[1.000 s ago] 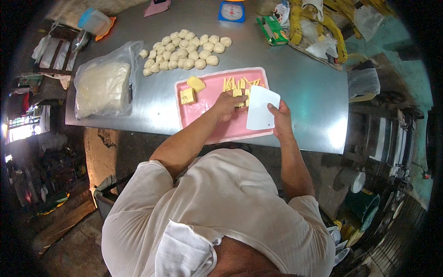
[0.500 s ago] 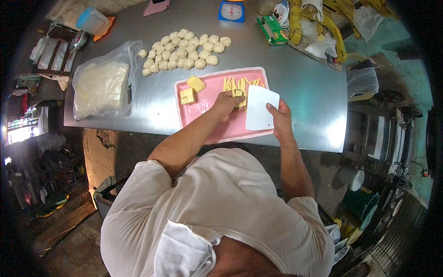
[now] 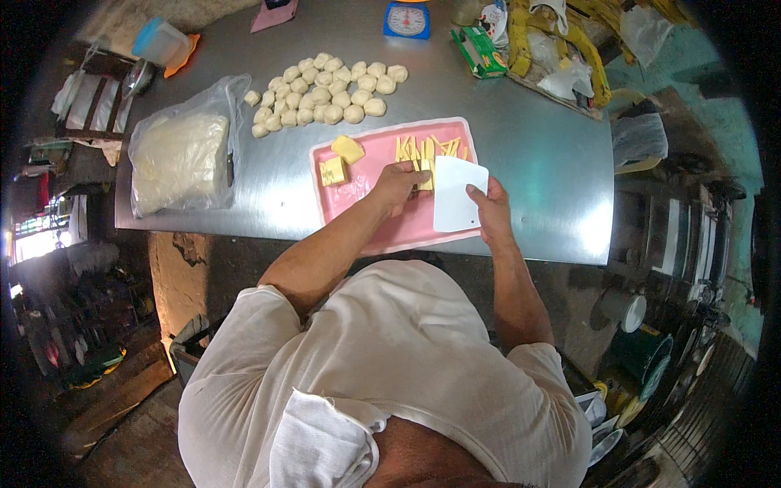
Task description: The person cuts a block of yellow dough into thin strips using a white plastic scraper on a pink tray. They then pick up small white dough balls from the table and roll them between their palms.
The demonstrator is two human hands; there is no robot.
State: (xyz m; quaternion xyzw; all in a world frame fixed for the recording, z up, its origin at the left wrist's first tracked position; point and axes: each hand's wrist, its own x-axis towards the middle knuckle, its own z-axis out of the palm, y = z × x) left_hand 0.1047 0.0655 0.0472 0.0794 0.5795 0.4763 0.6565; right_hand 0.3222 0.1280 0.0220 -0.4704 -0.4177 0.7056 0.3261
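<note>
On a pink tray (image 3: 368, 169) with a white rim, my left hand (image 3: 394, 189) closes its fingers on a piece of yellow cheese (image 3: 426, 179). Just right of it, my right hand (image 3: 491, 211) grips a white plastic dough scraper (image 3: 460, 202) by its right side, thumb on the face. The scraper's left edge is beside the cheese; whether they touch, I cannot tell. Thin cheese sticks (image 3: 407, 149) lie behind both hands, partly covered by them. A cheese block (image 3: 333, 171) and a flatter slab (image 3: 348, 148) rest at the tray's left.
The tray sits at the near edge of a metal table (image 3: 545, 187). Many dough balls (image 3: 325, 93) lie behind it. To the left is a large dough slab in a plastic bag (image 3: 181, 159). A blue scale (image 3: 407, 20) and a green box (image 3: 480, 53) stand farther back.
The scraper and my right hand have shifted slightly left, towards the cheese. My left hand keeps its hold in nearly the same place.
</note>
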